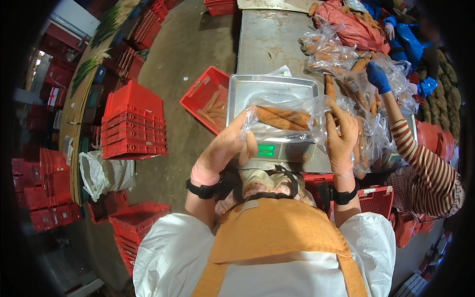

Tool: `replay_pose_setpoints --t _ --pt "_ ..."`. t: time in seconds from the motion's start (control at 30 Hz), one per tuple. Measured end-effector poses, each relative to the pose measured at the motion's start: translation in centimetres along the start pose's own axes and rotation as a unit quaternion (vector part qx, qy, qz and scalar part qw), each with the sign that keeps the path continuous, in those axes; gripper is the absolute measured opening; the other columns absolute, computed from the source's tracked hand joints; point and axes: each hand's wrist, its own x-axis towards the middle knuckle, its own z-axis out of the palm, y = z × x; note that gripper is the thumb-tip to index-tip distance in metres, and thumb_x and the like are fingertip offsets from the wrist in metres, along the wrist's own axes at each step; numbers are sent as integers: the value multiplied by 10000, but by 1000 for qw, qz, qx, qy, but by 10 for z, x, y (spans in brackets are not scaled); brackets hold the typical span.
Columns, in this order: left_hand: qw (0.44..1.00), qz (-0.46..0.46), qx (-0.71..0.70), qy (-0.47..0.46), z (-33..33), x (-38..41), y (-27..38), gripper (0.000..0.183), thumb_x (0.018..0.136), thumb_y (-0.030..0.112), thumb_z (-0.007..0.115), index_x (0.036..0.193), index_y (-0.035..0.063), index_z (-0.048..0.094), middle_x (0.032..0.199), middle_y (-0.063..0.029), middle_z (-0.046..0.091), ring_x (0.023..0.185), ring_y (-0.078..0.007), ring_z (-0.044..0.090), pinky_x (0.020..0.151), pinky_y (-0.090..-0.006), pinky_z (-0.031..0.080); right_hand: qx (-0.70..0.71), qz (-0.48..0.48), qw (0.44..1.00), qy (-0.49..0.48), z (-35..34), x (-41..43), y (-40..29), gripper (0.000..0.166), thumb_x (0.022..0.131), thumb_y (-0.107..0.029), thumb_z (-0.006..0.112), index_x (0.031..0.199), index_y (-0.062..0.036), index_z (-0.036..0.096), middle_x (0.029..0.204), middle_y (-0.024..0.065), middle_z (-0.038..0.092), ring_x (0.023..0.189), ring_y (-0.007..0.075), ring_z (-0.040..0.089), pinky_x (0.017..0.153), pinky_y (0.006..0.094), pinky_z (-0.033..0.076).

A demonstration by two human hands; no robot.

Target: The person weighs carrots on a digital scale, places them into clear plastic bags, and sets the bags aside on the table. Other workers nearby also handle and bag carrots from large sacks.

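Observation:
My left hand (242, 140), in a thin pinkish glove, grips one end of a clear plastic bag (284, 104). Several carrots (284, 118) lie lengthwise inside it, over the metal pan (274, 80) of a weighing scale. At the bag's right end is my right hand (341, 135), its fingers bent against the loose film; whether they pinch it is unclear. Just beyond those fingertips lies a single carrot (329, 87). The scale's lit green display (265, 150) sits between my hands, close to my body.
A red crate (206, 100) with carrots stands left of the scale. Bagged carrots (330, 55) cover the metal table's (274, 41) right side. A co-worker's blue-gloved hand (378, 77) reaches in there; others work beyond. Stacked red crates (133, 122) stand on the floor to the left.

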Motion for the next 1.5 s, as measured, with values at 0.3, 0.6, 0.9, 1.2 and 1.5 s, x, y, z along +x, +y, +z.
replay_pose_setpoints --t 0.3,0.6,0.9,1.2,1.5 --pt "999 -35 -20 -24 16 7 2 1080 755 650 587 1478 6 109 726 -125 598 500 -150 501 584 -252 416 80 -46 960 -264 58 -29 28 364 776 -69 637 1139 -51 613 1026 152 634 1001 338 575 926 416 432" --pt "997 3 26 77 19 17 -19 1052 798 578 601 1484 11 40 911 -144 616 639 -165 541 654 -262 442 -30 188 916 -354 55 -35 88 397 731 -283 706 1015 -20 621 917 174 630 894 350 590 793 413 467" --pt "970 207 -35 122 -3 12 0 945 803 524 588 1493 65 134 1204 -174 562 752 -154 566 727 -256 447 120 42 946 -297 89 -40 44 296 840 -218 612 1081 -50 643 1051 145 640 1015 325 566 913 393 429" --pt "978 171 -5 122 -11 -7 -5 994 801 593 550 1476 -5 133 1226 -193 552 650 -171 533 579 -250 408 51 -38 948 -311 125 -25 0 209 822 -148 558 1010 -140 648 922 85 671 863 282 636 830 400 433" --pt "977 174 -9 124 0 -6 -20 936 812 536 567 1469 -6 178 1316 -171 480 791 -182 579 701 -274 449 -191 -93 910 -355 185 -43 -8 370 815 -143 519 1142 29 519 968 187 639 895 267 641 749 372 507"
